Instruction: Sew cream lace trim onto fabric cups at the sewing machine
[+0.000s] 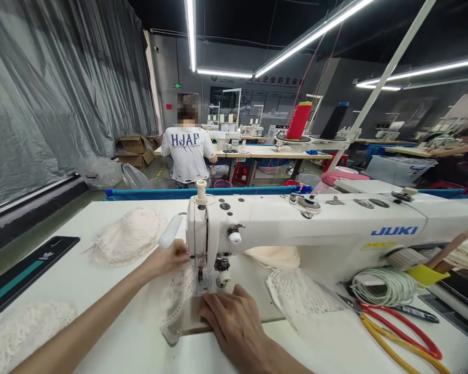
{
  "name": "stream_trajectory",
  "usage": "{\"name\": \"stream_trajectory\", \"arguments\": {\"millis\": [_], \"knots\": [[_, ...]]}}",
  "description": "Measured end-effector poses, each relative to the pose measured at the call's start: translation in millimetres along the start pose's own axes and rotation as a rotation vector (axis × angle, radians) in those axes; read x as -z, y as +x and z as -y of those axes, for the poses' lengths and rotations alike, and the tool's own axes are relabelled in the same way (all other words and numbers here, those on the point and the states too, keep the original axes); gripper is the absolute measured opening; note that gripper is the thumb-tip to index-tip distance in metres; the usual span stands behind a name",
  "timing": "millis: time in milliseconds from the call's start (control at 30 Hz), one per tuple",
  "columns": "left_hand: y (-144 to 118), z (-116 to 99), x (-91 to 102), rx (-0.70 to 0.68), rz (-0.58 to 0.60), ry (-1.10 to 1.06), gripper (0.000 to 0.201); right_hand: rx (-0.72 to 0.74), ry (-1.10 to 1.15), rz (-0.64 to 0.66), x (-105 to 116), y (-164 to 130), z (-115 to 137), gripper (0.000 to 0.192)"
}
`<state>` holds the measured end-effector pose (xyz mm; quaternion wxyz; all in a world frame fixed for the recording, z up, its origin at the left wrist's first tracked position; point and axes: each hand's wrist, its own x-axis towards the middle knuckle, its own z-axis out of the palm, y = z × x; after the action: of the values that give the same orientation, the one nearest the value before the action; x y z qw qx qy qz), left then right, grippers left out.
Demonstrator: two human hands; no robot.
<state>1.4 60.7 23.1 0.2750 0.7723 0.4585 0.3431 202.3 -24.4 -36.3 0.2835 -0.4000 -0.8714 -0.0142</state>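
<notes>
My left hand (pixel 174 254) is closed beside the needle end of the white sewing machine (pixel 273 223); what its curled fingers hold, if anything, is hidden. Lace fabric (pixel 175 296) hangs below that hand and runs to the presser foot (pixel 201 283). Palm down on the metal machine bed, my right hand (pixel 236 319) has its fingers laid out close to the presser foot. Under the machine arm, right of that hand, lies a bunched piece of cream lace (pixel 300 291). A translucent white strip (pixel 171 231) stands just above my left hand.
A cream lace piece (pixel 127 236), more lace (pixel 27 332) and a black-and-teal case (pixel 31 272) lie on the left. Red-and-yellow-handled scissors (pixel 403 330) and a pale cord coil (pixel 384 286) lie right. Thread cones (pixel 299 120) stand behind. A person in a white shirt (pixel 189 153) sits ahead.
</notes>
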Motion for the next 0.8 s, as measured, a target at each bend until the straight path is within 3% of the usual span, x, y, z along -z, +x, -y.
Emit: {"name": "stream_trajectory", "arguments": {"millis": [133,200,300,433,567,667,800], "knots": [[-54.4,-28.0,25.9,0.202,0.178,0.023,0.029,-0.029,0.143,-0.058,11.5,1.0,5.3,0.018],[-82.4,-49.9,32.8,0.375,0.300,-0.171,0.030,-0.043,0.337,-0.052,23.0,3.8,14.5,0.041],[-112.7,-76.2,30.8,0.543,0.357,-0.408,0.032,-0.018,0.675,0.063,41.2,7.6,31.3,0.065],[-138.3,-89.3,20.3,0.665,0.318,-0.647,0.026,-0.133,1.071,0.334,53.2,2.6,46.6,0.035],[-160.6,-93.1,13.2,0.717,0.296,-0.819,0.029,-0.301,1.437,0.617,59.9,-11.4,53.0,0.038],[-174.1,-97.1,7.7,0.720,0.291,-0.897,0.030,-0.311,1.530,0.702,70.0,-19.3,59.3,0.038],[-183.7,-104.5,4.0,0.706,0.231,-0.934,0.030,-0.282,1.452,0.699,84.3,-24.4,69.0,0.034]]}}
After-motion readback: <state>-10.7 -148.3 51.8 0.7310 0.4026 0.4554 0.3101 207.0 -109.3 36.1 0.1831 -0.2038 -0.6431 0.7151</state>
